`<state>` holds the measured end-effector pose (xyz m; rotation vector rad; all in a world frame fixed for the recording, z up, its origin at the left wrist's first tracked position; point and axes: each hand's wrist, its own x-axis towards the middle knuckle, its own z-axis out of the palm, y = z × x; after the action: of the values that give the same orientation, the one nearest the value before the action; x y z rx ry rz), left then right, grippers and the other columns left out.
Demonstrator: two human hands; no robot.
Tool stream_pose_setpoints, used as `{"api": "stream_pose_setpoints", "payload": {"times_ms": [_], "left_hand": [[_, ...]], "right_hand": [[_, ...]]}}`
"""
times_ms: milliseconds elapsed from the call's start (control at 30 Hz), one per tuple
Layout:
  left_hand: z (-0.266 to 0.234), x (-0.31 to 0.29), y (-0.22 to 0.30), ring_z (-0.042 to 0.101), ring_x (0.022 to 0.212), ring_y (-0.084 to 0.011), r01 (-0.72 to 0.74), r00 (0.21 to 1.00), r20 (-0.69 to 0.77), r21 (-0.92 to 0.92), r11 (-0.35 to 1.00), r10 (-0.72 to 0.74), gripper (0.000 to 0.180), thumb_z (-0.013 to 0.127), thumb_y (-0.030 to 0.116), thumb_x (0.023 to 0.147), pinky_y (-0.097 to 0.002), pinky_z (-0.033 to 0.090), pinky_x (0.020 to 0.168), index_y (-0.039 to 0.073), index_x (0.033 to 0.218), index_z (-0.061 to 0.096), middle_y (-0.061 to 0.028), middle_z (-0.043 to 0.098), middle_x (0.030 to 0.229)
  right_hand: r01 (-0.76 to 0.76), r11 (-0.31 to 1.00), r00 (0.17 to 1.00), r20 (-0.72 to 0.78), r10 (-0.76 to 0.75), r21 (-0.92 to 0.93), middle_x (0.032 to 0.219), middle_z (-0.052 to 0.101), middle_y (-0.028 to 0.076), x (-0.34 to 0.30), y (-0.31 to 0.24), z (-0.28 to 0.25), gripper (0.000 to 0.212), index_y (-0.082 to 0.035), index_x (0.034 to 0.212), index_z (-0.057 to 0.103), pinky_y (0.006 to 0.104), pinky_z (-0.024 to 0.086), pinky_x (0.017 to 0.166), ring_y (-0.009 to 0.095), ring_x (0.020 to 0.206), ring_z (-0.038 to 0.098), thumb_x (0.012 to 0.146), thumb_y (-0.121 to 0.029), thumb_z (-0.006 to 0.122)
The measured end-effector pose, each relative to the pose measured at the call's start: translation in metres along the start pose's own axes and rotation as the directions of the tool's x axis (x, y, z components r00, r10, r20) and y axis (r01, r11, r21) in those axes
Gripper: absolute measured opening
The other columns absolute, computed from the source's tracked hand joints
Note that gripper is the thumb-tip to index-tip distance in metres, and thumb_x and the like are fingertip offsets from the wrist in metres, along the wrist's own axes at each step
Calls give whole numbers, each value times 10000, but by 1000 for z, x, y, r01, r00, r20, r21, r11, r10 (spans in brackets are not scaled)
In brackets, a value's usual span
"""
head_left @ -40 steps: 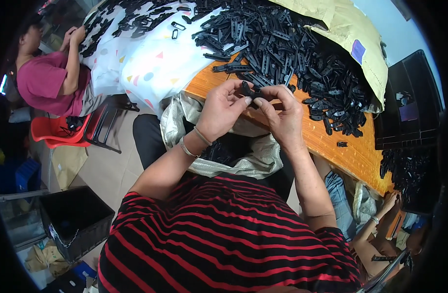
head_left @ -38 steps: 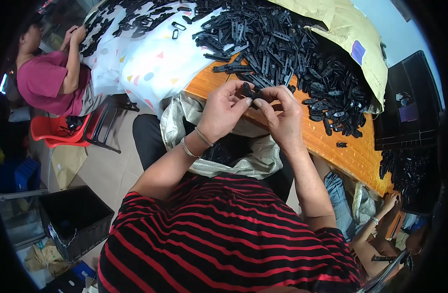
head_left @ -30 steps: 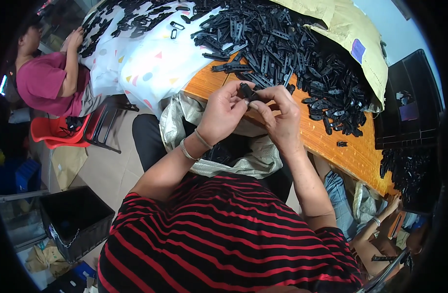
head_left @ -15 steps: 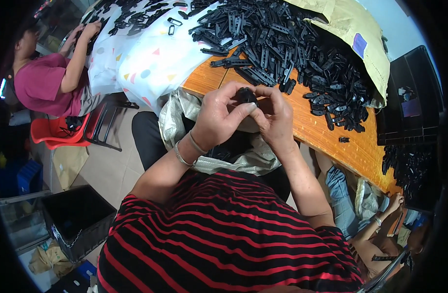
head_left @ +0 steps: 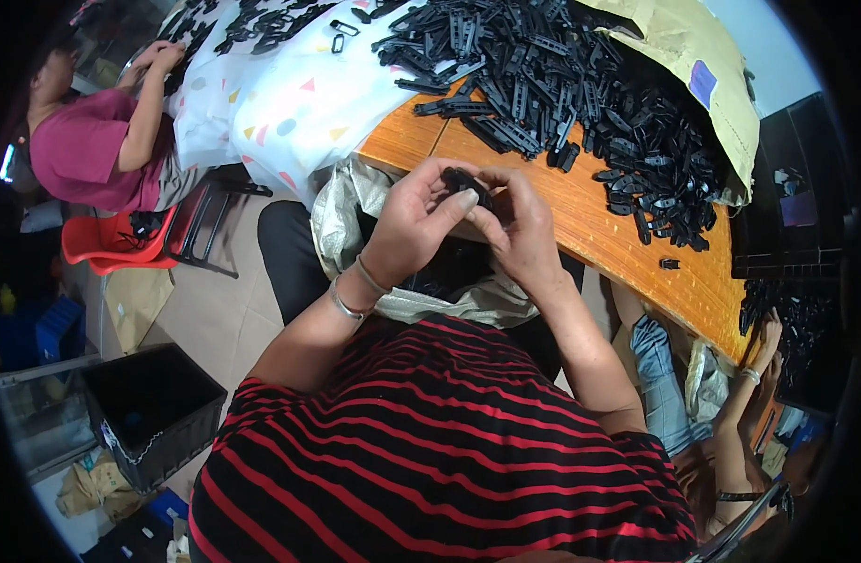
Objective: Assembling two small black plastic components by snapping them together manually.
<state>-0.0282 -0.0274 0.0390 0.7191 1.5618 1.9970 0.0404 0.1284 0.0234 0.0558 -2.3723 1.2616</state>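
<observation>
A small black plastic part is held at the near edge of the table, above my lap. My left hand grips it with thumb and fingers, and my right hand pinches at its right end. The fingers hide much of its shape. Under both hands a pale woven sack sits open in my lap with dark pieces inside. Beyond them, on the orange wooden table, lies a heap of long black plastic strips. Shorter black clip-like pieces spread to its right.
A single black piece lies near the table's right edge. White patterned sheeting covers the left side. A black crate stands at lower left, near a red chair. Co-workers sit left and lower right; one person's hand reaches dark pieces.
My hands have turned the black part a little, so more of it shows above my left thumb. At lower right, the co-worker's arm has reached farther up toward the dark pieces.
</observation>
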Motion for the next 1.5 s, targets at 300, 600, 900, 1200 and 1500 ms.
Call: {"api": "stream_pose_setpoints", "payload": {"times_ms": [300,600,900,1200,1500], "left_hand": [[-2,-2,5,594,997,-105,-22,1000,-5,-2,1000,22,252,566,22,943,-238,472,900,-29,1188,542,-65,627,1088],[-32,-27,-24,648,778,-179,-50,990,139,487,872,-21,118,603,3,886,-285,507,728,-18,1001,620,-93,661,888],[-15,39,-7,625,818,-337,-302,917,104,811,501,385,110,633,84,861,-413,503,720,45,960,661,-125,646,873],[-9,96,-29,637,785,-307,-130,969,36,916,380,244,105,682,130,822,-396,509,705,61,898,661,-107,658,818],[-5,73,-35,634,678,-275,45,966,-182,819,571,184,241,766,130,743,-390,509,652,5,885,616,-116,625,705]], "right_hand": [[139,989,988,-59,-142,-50,945,625,112,3,-15,-6,417,-10,1132,603,303,514,654,211,743,623,787,-162,784],[108,994,937,336,-93,-27,795,653,141,-26,5,-25,245,-16,914,674,346,501,633,300,711,641,791,-202,775],[65,793,997,67,-30,-606,964,625,128,32,52,-104,148,-47,956,671,403,532,672,356,784,648,813,-11,657],[229,603,940,334,66,-765,896,578,152,48,74,-116,184,-19,972,573,441,508,637,363,751,626,820,-79,658],[-127,951,992,-25,125,-283,851,631,99,23,38,-97,164,14,1018,615,299,502,682,156,735,613,868,-36,658]]}}
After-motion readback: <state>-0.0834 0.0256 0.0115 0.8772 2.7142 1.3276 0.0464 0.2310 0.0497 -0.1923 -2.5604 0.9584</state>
